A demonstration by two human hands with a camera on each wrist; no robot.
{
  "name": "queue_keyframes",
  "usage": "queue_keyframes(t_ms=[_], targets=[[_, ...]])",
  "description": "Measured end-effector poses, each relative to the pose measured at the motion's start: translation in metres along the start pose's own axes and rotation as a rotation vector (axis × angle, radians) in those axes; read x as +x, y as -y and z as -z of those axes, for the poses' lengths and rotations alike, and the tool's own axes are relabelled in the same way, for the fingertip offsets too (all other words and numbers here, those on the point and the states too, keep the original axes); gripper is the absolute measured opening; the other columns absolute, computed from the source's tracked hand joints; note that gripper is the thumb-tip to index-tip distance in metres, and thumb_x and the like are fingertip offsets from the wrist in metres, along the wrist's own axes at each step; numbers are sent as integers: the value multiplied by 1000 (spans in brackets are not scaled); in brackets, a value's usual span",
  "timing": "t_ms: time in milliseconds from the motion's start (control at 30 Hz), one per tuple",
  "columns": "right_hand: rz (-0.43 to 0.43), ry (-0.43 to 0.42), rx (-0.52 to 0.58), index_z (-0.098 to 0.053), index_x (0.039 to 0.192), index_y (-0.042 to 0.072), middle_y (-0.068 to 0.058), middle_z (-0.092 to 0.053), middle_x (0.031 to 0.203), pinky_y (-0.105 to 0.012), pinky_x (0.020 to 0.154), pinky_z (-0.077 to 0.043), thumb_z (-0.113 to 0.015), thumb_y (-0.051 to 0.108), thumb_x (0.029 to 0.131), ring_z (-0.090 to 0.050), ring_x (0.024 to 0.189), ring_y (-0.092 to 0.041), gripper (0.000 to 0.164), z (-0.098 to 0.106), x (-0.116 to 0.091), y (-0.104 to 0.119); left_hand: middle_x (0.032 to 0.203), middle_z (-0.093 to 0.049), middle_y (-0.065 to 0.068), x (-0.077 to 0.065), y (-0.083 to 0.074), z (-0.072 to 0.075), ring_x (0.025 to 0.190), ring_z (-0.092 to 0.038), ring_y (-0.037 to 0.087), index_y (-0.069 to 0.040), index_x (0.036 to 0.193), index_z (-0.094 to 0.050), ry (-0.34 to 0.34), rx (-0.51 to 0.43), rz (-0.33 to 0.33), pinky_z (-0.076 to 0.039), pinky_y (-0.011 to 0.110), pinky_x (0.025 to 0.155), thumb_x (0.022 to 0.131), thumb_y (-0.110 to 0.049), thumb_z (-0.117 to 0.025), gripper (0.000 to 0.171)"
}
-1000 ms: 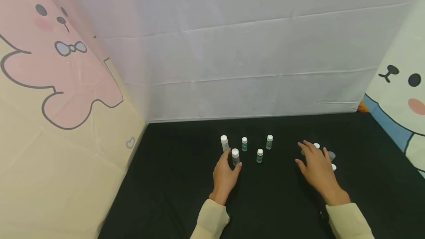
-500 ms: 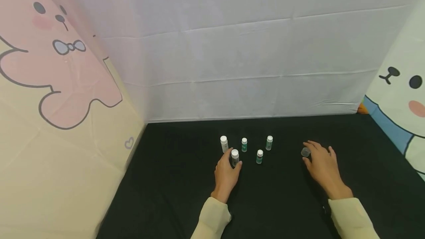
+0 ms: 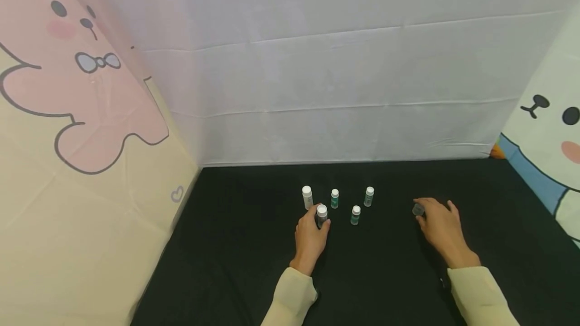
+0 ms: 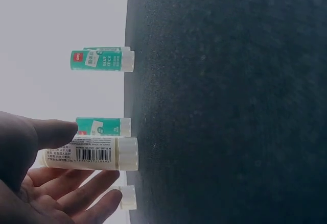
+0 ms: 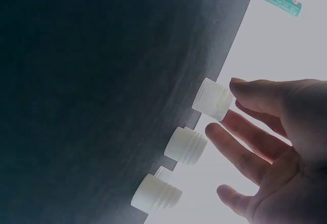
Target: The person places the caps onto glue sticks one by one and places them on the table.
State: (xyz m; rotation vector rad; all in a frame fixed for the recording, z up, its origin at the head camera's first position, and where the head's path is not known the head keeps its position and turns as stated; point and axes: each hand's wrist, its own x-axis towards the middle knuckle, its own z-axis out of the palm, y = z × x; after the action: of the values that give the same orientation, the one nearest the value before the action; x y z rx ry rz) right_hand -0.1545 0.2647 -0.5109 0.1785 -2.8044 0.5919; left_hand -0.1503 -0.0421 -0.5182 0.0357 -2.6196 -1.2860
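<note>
In the head view my left hand [image 3: 311, 239] holds a pale glue stick [image 3: 321, 219] that stands upright on the black cloth. Its printed label with a barcode shows in the left wrist view, the thumb [image 4: 56, 132] on one side and fingers behind. A second pale glue stick [image 3: 307, 198] stands just beyond. Three smaller green glue sticks [image 3: 355, 216] stand to the right. Over on the right, my right hand [image 3: 440, 228] pinches a translucent white cap [image 5: 212, 99] between thumb and fingertips. Two ridged white caps [image 5: 185, 145] stand beside that hand, hidden behind it in the head view.
Black cloth [image 3: 385, 275] covers the table. A white fabric wall [image 3: 290, 89] rises behind it, and printed fabric walls flank it at left [image 3: 99, 215] and right [image 3: 544, 140].
The right hand has shifted and its thumb and fingers have come together on a cap; the other caps are now hidden in the head view. The left hand has closed in around its glue stick.
</note>
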Motion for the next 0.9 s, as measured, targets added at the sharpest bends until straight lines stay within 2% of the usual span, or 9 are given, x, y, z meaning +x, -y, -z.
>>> queue_keyframes(t_ms=[200, 333, 567, 900], targets=[[31, -39, 14, -69, 119, -11, -35, -68, 120, -80, 108, -30, -79, -13, 81, -66, 109, -54, 39, -3, -1, -1, 114, -78, 17, 0, 2, -1, 101, -76, 36, -3, 120, -73, -31, 17, -29, -59, 55, 82, 89, -3, -82, 32], [24, -36, 16, -71, 116, -11, -35, -69, 116, -80, 107, -31, -78, -15, 81, -67, 105, -53, 36, -4, 1, -1, 109, -79, 15, 0, 2, -1, 95, -76, 33, -4, 116, -74, -43, 20, -32, -59, 53, 77, 88, -2, -83, 29], [7, -19, 17, -72, 109, -11, -34, -69, 109, -79, 105, -33, -76, -16, 82, -67, 100, -54, 28, -4, 3, 0, 107, -79, 12, 0, 1, 1, 95, -76, 31, -5, 112, -76, -38, 13, -32, -58, 53, 79, 87, -2, -85, 27], [10, -34, 50, -73, 110, -10, -33, -69, 110, -77, 106, -34, -76, -15, 82, -66, 103, -54, 28, -1, 1, 10, 109, -80, 10, -6, -2, 2, 100, -77, 29, -6, 111, -78, -67, 7, -71, -60, 54, 84, 85, 1, -85, 28]])
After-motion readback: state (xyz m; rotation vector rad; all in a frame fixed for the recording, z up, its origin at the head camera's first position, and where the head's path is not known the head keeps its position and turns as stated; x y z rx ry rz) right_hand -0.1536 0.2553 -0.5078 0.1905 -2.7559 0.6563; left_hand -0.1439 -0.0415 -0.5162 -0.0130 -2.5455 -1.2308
